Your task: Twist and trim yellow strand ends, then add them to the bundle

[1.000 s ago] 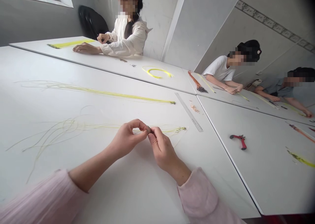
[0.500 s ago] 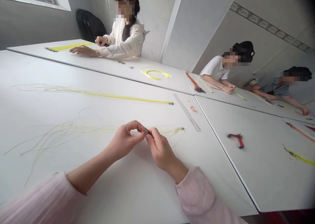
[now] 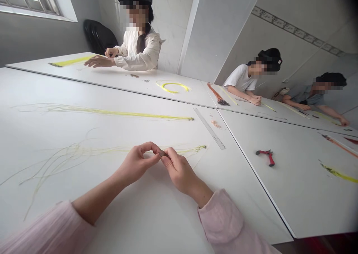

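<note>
Both my hands meet above the white table, with fingertips pinching a small dark brownish piece. My left hand grips it from the left and my right hand from the right. Its exact shape is hidden by my fingers. Behind my hands lies a loose bundle of thin pale-yellow strands, ending in a dark tangled tip. A second, straighter yellow bundle lies farther off, out of reach of my fingers.
A metal ruler and a little pinkish debris lie beyond my hands. Red-handled pliers rest on the adjoining table. Three co-workers sit along the far tables, with yellow and orange strand bundles near them.
The whole scene has shifted left and up as my head turned. My hands still pinch the dark piece. The co-worker at far left has moved a hand across the table.
</note>
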A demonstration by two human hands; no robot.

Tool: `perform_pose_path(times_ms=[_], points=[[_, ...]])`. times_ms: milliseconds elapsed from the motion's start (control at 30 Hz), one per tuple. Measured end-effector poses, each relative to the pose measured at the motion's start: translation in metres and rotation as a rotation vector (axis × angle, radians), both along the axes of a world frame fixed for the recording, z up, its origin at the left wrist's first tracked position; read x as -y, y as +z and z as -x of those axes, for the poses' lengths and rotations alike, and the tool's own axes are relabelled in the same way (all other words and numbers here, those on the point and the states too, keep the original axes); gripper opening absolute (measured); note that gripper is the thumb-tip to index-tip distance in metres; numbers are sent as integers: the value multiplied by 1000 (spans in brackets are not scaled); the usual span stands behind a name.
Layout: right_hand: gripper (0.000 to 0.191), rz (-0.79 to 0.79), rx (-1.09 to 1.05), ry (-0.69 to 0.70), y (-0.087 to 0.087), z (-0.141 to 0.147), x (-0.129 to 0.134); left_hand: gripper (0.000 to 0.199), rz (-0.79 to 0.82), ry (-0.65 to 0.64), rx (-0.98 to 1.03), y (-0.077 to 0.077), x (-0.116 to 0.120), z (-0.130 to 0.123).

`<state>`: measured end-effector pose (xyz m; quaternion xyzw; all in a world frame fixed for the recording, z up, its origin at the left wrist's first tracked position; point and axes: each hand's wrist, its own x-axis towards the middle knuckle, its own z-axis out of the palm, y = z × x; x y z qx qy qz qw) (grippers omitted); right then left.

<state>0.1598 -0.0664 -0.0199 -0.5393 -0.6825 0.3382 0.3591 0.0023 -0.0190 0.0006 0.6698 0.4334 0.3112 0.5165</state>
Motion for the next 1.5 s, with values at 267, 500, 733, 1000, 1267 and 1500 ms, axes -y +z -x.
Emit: perform_pose_path(times_ms=[267, 500, 733, 1000, 1267, 1500], points=[[19, 51, -101, -29, 4, -2, 0, 22, 36, -76, 15, 4, 0, 1], [20, 45, -123, -31, 9, -4, 2, 25, 3, -1, 58, -1, -2, -2], [18, 16, -51, -11, 7, 2, 4, 19, 47, -77, 23, 8, -1, 3], [18, -31, 15, -22, 1, 4, 1, 18, 80, -54, -10, 7, -1, 3], [19, 11, -78, -57, 4, 1, 0, 24, 18, -15, 8, 4, -1, 1], [19, 0, -83, -31, 4, 3, 2, 22, 22, -45, 25, 3, -3, 3]])
